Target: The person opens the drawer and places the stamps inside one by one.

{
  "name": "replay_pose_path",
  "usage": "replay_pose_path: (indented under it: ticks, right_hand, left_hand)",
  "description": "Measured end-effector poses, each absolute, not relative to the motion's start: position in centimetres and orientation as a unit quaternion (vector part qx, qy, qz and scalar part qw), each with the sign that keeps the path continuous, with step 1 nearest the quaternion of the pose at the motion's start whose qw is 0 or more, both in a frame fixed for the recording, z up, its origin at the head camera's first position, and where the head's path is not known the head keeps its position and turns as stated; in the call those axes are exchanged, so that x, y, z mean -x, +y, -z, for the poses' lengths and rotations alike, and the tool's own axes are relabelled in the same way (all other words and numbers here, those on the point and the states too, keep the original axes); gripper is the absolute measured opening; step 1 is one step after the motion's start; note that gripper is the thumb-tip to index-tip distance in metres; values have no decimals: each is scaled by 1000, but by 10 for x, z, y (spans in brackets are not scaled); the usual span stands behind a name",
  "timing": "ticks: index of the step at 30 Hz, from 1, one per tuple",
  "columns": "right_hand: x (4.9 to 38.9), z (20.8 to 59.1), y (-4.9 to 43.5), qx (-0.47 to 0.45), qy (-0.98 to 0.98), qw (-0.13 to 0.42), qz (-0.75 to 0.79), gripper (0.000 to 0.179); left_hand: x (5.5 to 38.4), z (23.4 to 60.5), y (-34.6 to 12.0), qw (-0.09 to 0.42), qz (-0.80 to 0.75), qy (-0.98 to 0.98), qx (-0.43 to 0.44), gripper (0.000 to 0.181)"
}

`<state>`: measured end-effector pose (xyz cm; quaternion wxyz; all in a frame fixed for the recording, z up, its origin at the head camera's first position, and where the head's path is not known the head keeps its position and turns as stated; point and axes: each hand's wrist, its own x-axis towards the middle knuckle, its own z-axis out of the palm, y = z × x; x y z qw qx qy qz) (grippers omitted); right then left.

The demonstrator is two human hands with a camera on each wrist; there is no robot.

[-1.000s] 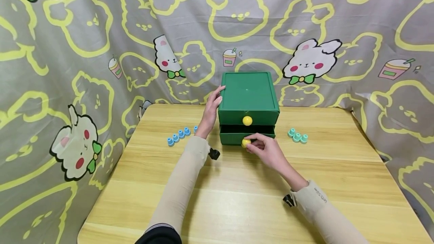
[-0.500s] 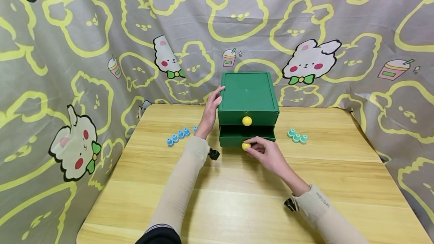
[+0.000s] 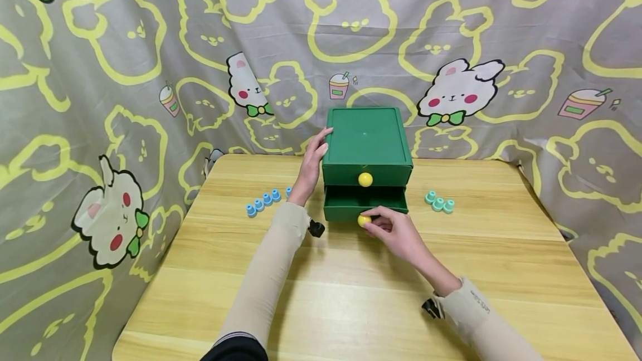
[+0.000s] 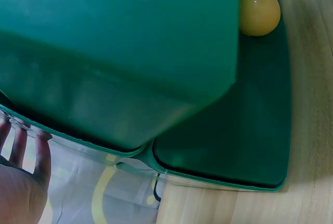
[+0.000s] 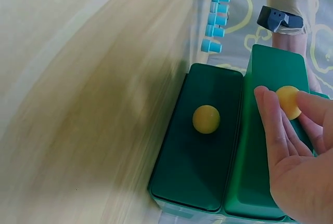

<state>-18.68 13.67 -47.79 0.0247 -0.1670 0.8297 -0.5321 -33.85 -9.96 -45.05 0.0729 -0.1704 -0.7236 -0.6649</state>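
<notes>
A green two-drawer box stands on the table, with a round yellow knob on its upper drawer. Its lower drawer is partly pulled out, and the visible part of its inside looks bare. My right hand pinches that drawer's yellow knob between thumb and fingers; the right wrist view shows the held knob close up. My left hand rests along the box's left side, fingers fairly straight, fingertips near the top edge. In the left wrist view, fingertips reach the box's side.
Left of the box runs a row of several small blue stepped plastic pieces, partly behind the left wrist. Three mint-green ones sit to the right. A patterned grey curtain hangs behind and beside the wooden table.
The lower drawer has slid further out toward me, with my right hand moving along on its knob. My left hand has stayed on the box's side.
</notes>
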Motion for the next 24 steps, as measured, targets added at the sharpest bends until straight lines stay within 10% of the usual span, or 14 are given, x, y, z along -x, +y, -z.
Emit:
replay_pose_path:
  ticks: [24]
  right_hand:
    - [167,473,139,173,837,33,518,18]
  left_hand:
    - [335,447,-99,59,672,-718,175,52]
